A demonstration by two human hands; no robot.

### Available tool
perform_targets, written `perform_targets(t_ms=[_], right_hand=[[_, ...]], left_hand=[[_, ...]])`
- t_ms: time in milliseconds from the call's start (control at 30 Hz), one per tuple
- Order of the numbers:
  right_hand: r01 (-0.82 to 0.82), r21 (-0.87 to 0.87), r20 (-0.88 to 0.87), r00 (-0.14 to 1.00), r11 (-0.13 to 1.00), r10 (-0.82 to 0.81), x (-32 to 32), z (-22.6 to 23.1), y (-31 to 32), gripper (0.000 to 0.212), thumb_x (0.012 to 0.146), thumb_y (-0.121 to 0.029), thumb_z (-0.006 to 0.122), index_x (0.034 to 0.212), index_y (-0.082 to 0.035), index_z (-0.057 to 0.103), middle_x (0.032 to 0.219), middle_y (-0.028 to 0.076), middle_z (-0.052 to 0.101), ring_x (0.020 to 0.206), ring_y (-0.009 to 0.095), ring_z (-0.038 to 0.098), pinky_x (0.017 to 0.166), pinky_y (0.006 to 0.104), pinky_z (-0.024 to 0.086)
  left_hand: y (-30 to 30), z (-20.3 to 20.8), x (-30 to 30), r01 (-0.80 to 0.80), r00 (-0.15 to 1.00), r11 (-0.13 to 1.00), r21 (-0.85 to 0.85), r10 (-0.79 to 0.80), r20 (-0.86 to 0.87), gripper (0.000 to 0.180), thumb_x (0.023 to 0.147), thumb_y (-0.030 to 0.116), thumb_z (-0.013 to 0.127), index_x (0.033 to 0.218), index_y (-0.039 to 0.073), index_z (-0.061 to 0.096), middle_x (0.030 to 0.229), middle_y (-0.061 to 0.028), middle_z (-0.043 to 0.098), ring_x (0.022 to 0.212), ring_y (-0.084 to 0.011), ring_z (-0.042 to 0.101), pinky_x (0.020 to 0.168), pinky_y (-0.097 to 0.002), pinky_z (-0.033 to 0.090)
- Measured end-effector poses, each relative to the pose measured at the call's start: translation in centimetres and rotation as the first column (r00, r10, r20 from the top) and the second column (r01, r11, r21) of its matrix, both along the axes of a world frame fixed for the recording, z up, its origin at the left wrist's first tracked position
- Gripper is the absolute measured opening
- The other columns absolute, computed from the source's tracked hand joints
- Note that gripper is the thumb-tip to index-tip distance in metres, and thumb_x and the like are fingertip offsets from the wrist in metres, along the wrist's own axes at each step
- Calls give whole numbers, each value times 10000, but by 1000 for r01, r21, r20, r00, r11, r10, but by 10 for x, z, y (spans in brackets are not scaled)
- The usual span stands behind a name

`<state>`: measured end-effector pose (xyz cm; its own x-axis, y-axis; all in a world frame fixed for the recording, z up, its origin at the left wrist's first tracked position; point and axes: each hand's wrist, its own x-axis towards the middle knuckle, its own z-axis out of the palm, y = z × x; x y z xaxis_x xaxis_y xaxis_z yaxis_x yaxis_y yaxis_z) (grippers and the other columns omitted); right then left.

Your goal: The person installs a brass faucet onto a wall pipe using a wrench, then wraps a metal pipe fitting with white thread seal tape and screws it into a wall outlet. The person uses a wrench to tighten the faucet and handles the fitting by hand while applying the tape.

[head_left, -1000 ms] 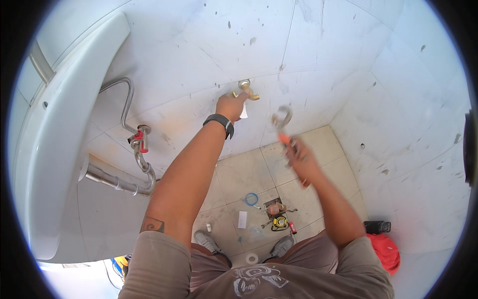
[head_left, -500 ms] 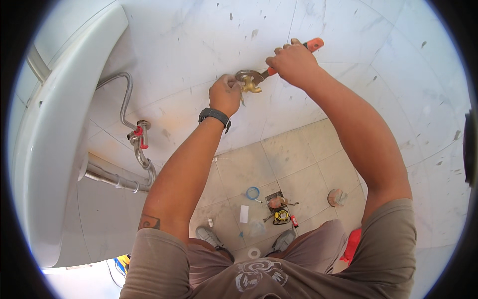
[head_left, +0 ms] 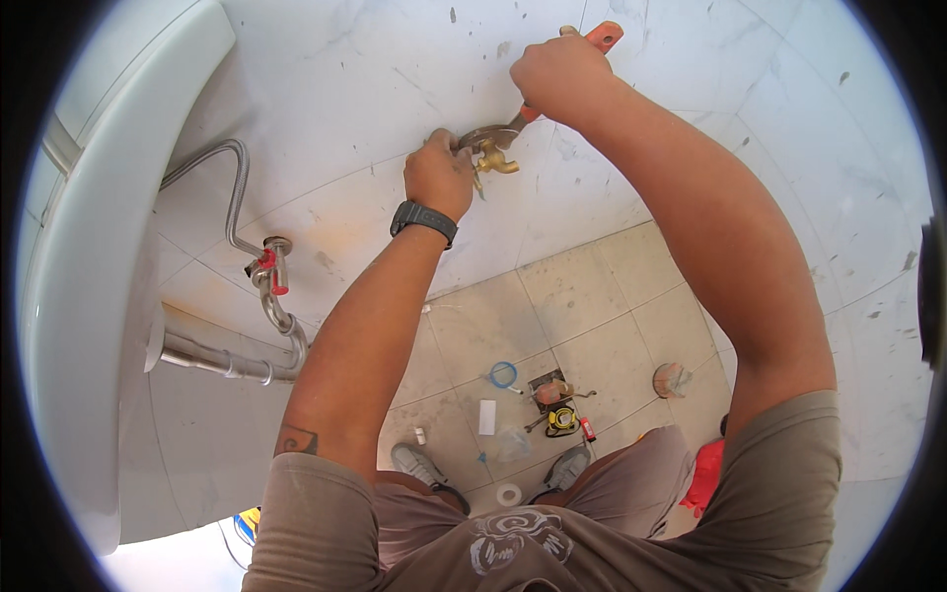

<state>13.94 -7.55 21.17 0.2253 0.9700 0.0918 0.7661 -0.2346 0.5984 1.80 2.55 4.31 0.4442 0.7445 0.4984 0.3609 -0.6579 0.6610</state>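
A brass tap (head_left: 496, 161) sticks out from the marbled wall tiles, its spout pointing right. The jaws of an adjustable wrench (head_left: 490, 135) lie around the tap's base, against the wall side. My right hand (head_left: 560, 77) is wrapped around the wrench's orange handle, which slants up and to the right. At the jaw end, my left hand (head_left: 439, 178) has its fingers closed against the wrench head, just left of the tap. Its fingertips are partly hidden there. A dark watch (head_left: 424, 222) circles my left wrist.
At left stands a white basin (head_left: 84, 296), with a braided hose (head_left: 237, 197), red-handled valve (head_left: 271, 271) and drain pipe (head_left: 222, 357). On the floor lie a blue ring (head_left: 503, 374), white card (head_left: 487, 416), yellow tape measure (head_left: 562, 421), white tape roll (head_left: 508, 494) and round stone-like piece (head_left: 671, 380).
My right hand has swung the wrench handle upward and to the left, making it steeper. My left hand stays at the wrench head, a little higher in the picture. The view has shifted slightly.
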Motion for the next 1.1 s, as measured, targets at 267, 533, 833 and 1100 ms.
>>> perform_targets(t_ms=[267,533,833,1100], right_hand=[[-52,80,-70,996,995,57,25,-8,-5,58,795,-42,719,784,-98,731,762,88,705,738,293,712,875,430,507],[-40,132,-109,993,990,55,57,-25,-12,133,764,-2,707,837,-113,721,761,75,698,730,280,690,887,429,484],[206,92,-615,781,974,-106,89,-45,-39,189,823,-187,782,993,-118,736,881,44,715,858,255,679,875,434,488],[279,198,-830,558,940,9,115,-99,-49,216,819,-254,808,973,-121,738,881,75,704,895,274,657,841,439,474]], left_hand=[[0,2,0,17,999,994,107,-14,-29,169,892,178,733,959,30,688,803,-200,714,789,-401,703,734,-459,552],[-2,3,4,46,997,989,137,-37,-70,165,900,201,735,957,50,699,845,-199,717,811,-403,693,749,-463,544],[3,-5,4,63,997,969,240,-52,-54,157,902,199,730,976,62,721,887,-167,727,838,-373,696,765,-448,545],[4,-4,5,79,993,959,273,-51,-111,141,912,195,718,976,69,716,898,-149,725,840,-364,689,760,-449,541]])
